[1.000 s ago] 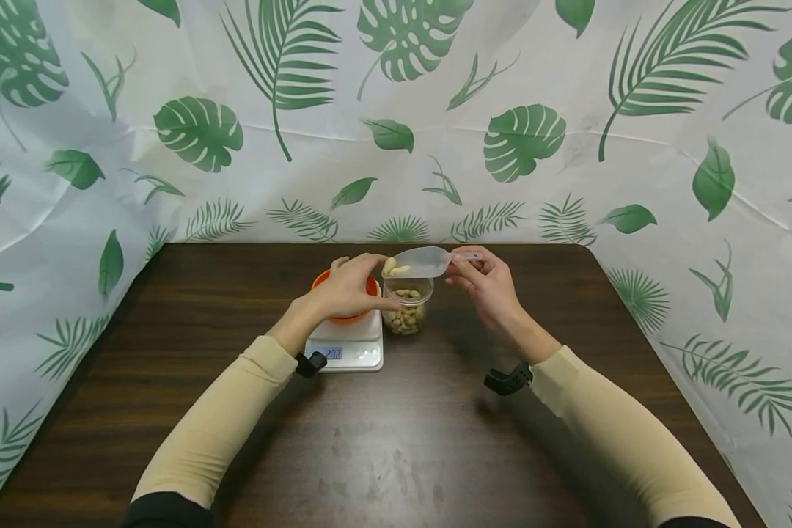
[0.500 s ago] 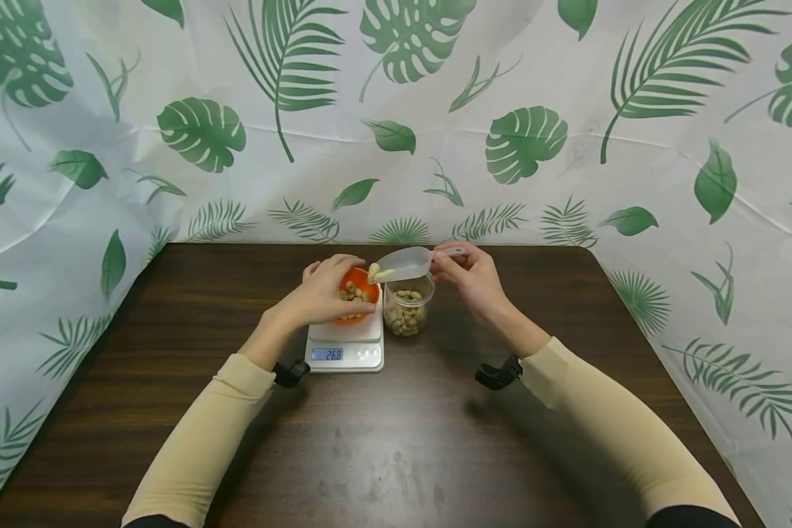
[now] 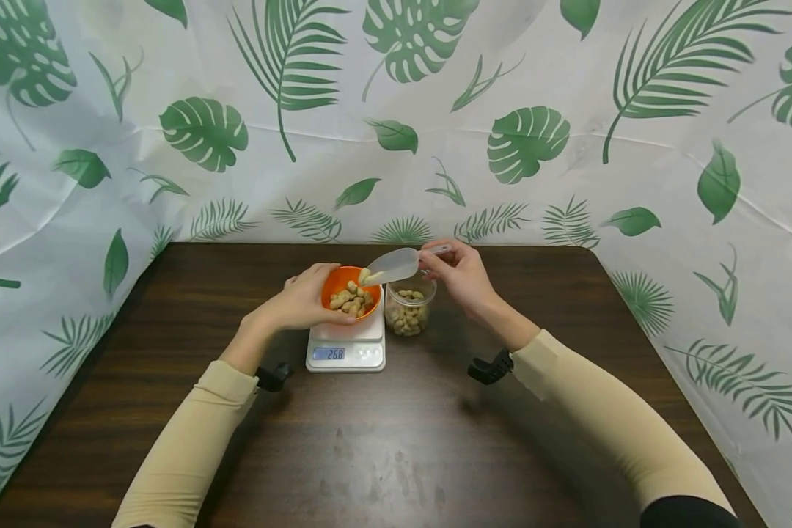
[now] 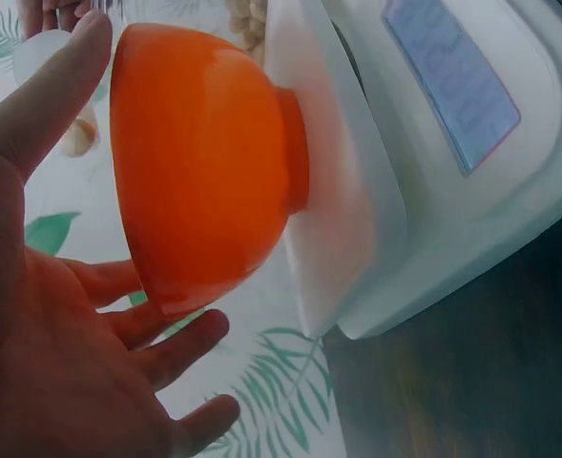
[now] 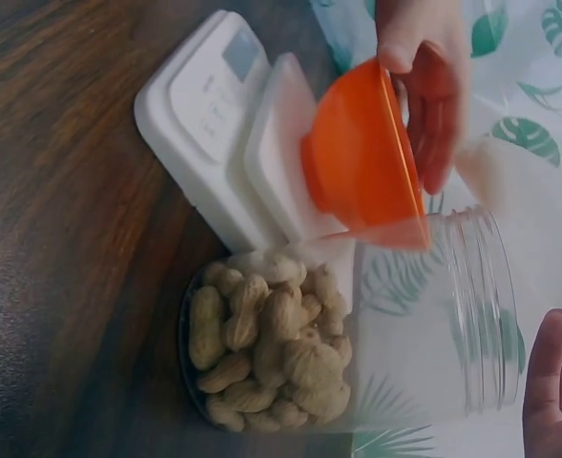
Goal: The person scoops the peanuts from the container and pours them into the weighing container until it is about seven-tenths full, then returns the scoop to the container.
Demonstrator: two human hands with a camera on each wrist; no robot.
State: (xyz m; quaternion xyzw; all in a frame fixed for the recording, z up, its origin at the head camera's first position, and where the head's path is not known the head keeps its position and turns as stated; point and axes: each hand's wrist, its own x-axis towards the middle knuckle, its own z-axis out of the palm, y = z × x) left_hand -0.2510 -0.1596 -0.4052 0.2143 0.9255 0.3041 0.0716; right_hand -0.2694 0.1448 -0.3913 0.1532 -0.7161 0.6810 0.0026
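Scoop now tipped over the bowl's rim, left hand drawn back off the top.

The dark table (image 3: 396,440) stands in a leaf-print curtain (image 3: 567,110). One scale (image 3: 345,346), just right of the left hand (image 3: 300,302), whose straight fingers cup the one bowl (image 3: 350,292); one jar (image 3: 409,309) below the right hand (image 3: 458,275), which pinches the one scoop (image 3: 392,265), peanuts at its lip.

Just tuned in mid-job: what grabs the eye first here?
The orange bowl of peanuts on the white scale at table centre, with the left hand cupped round it. Above its rim the right hand tips a clear scoop; a jar of peanuts stands just right.
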